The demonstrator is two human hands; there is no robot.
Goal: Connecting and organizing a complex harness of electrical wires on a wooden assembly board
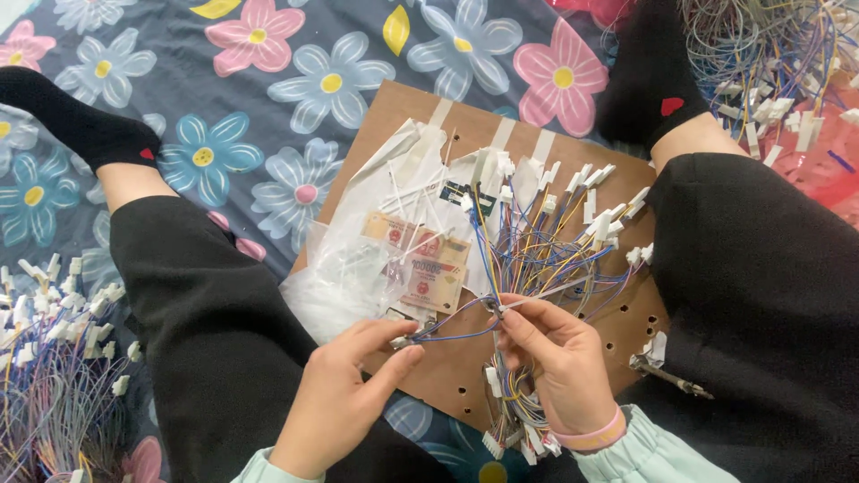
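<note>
My left hand (344,394) pinches the end of a thin blue and purple wire (447,329) near a small white connector, just over the front of a brown cardboard board (447,376). My right hand (559,362) grips a bundle of coloured wires with white connectors (512,420) and pinches the same wire at its top. More coloured wires with white plugs (555,233) fan out across the board behind my fingers.
A clear plastic bag with banknotes (420,264) and white ties lies on the board's left half. Heaps of wired connectors lie at the left (54,358) and top right (778,72). My legs in black trousers and socks flank the board on a flowered sheet (295,80). A metal tool (667,376) rests on my right leg.
</note>
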